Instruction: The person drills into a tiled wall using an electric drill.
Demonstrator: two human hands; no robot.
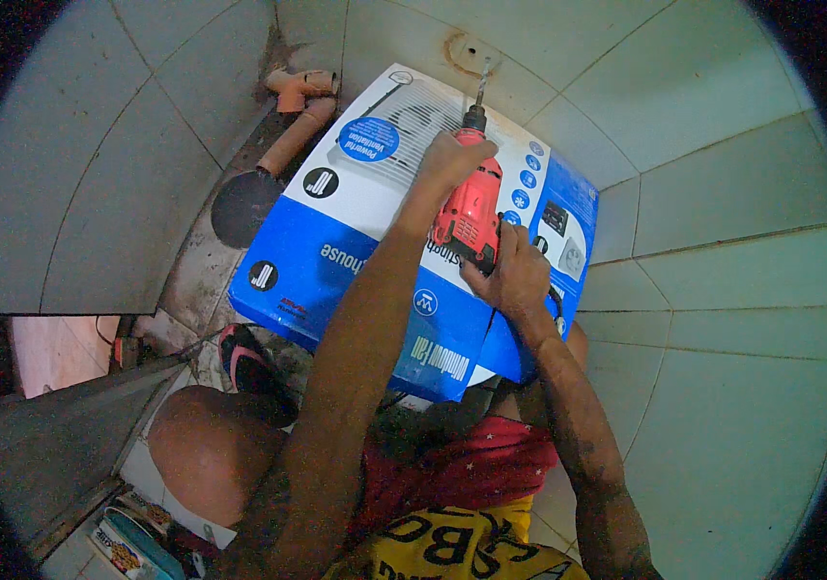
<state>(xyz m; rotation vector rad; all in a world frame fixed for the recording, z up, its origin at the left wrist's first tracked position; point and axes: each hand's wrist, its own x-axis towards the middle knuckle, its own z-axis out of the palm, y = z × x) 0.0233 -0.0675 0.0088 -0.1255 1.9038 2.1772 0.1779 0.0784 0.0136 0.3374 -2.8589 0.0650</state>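
Note:
A red power drill (472,205) is held in both my hands, pointing away from me at the tiled wall (587,58). My left hand (452,162) is wrapped over the front of its body, just behind the black chuck (474,117). At the rear, my right hand (518,273) grips the handle end, most of which it hides. The drill bit (483,82) lies near a dark hole (471,49) ringed by a brownish stain; whether its tip touches the wall I cannot tell. Beneath the drill is a large blue and white fan box (336,242).
Orange-brown pipe pieces (296,130) stand in the far left corner, beside a dark round patch (244,208) on the floor. My foot in a dark shoe (249,362) is left of the box. Tiled walls close in on both sides. Packages (133,541) lie at lower left.

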